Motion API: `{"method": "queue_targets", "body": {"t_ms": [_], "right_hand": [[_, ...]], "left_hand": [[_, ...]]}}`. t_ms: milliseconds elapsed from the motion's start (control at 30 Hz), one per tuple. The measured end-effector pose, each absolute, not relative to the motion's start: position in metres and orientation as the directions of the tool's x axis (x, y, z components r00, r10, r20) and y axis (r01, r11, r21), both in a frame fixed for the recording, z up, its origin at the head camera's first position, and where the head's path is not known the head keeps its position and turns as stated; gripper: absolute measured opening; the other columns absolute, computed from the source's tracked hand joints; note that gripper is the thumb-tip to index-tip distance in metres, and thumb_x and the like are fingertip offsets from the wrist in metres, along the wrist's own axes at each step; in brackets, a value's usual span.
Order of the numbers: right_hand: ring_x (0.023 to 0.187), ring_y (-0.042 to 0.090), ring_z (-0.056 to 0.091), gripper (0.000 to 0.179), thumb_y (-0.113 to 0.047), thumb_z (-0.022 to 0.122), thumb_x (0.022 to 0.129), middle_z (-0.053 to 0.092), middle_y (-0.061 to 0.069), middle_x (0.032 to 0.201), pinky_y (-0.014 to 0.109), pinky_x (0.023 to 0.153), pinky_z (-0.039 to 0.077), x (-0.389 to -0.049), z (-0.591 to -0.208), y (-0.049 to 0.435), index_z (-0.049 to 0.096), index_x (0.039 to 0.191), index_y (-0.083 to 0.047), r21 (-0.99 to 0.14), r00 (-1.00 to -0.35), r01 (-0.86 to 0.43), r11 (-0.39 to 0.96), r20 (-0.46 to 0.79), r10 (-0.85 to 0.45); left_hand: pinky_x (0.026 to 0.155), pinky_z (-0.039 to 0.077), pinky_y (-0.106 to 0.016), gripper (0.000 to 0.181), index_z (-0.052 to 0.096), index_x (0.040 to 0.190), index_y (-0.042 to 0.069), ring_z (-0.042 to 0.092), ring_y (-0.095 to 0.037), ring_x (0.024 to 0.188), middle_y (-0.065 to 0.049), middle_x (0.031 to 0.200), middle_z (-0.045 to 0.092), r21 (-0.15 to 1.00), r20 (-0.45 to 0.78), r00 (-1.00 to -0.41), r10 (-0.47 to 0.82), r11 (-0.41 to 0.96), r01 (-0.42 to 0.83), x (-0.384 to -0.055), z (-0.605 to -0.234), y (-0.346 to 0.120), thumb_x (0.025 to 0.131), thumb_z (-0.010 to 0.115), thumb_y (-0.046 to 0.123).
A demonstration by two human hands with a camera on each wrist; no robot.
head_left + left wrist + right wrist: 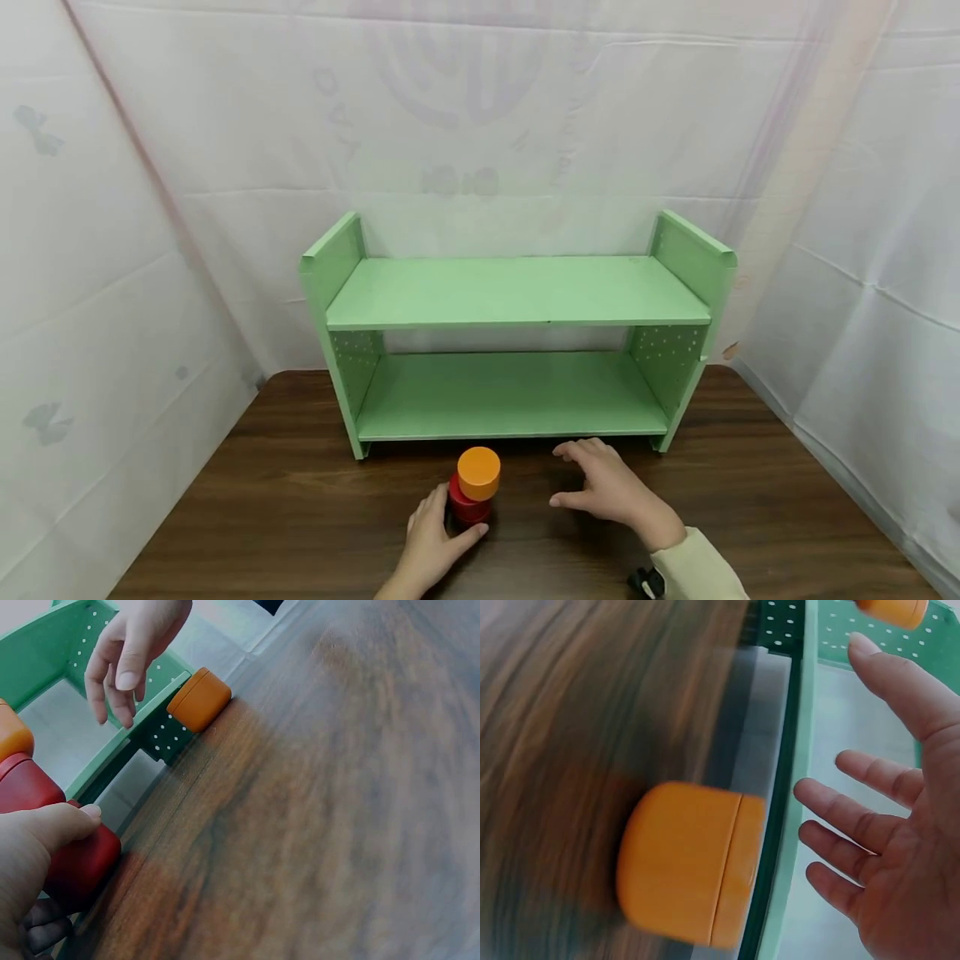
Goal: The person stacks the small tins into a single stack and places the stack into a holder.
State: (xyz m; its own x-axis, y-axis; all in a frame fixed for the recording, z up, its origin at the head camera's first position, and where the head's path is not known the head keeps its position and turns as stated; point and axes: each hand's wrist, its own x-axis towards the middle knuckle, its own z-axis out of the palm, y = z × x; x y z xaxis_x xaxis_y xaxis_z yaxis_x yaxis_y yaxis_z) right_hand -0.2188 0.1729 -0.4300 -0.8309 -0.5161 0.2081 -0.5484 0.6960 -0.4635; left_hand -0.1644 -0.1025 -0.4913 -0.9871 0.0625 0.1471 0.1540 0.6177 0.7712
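On the near side of the green shelf (517,396), a red jar (94,862) stacked below an orange jar (478,471) is gripped by the left hand (429,542), while the right hand (603,487), its fingers relaxed and parted, is held near a second orange jar (682,859) on the brown table (262,517), farther right.

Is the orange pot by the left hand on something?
Yes: the left wrist view shows the orange pot resting on a red pot.
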Motion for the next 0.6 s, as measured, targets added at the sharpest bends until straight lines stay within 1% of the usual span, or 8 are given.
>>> {"method": "queue_targets", "body": {"t_ms": [167, 433, 600], "right_hand": [[0.102, 0.025, 0.052, 0.059, -0.037, 0.079, 0.076, 0.063, 0.009, 0.109, 0.051, 0.088, 0.04, -0.216, -0.431, 0.181, 0.058, 0.121, -0.006, -0.421, -0.825, -0.561, 0.712, 0.216, -0.523], [0.105, 0.026, 0.053, 0.063, -0.041, 0.08, 0.073, 0.063, 0.006, 0.114, 0.051, 0.089, 0.041, -0.214, -0.436, 0.196, 0.058, 0.12, -0.007, -0.343, -0.823, -0.567, 0.749, 0.282, -0.494], [0.096, 0.019, 0.052, 0.064, -0.042, 0.081, 0.071, 0.063, 0.005, 0.11, 0.044, 0.081, 0.042, -0.209, -0.441, 0.205, 0.058, 0.12, -0.007, -0.318, -0.83, -0.551, 0.772, 0.301, -0.469]], "left_hand": [[0.09, 0.031, -0.065, 0.064, 0.052, 0.122, 0.006, 0.052, -0.033, 0.109, -0.011, 0.116, 0.059, 0.766, 0.169, -0.984, 0.055, 0.62, 0.166, -0.165, -0.492, -0.102, 0.076, 0.077, 0.042], [0.091, 0.031, -0.065, 0.064, 0.052, 0.122, 0.004, 0.052, -0.035, 0.109, -0.012, 0.116, 0.059, 0.761, 0.178, -0.983, 0.054, 0.626, 0.172, -0.166, -0.49, -0.102, 0.076, 0.078, 0.04], [0.091, 0.031, -0.065, 0.065, 0.052, 0.122, 0.004, 0.052, -0.035, 0.109, -0.013, 0.116, 0.059, 0.76, 0.172, -0.984, 0.051, 0.628, 0.165, -0.165, -0.492, -0.102, 0.076, 0.078, 0.041]]}}
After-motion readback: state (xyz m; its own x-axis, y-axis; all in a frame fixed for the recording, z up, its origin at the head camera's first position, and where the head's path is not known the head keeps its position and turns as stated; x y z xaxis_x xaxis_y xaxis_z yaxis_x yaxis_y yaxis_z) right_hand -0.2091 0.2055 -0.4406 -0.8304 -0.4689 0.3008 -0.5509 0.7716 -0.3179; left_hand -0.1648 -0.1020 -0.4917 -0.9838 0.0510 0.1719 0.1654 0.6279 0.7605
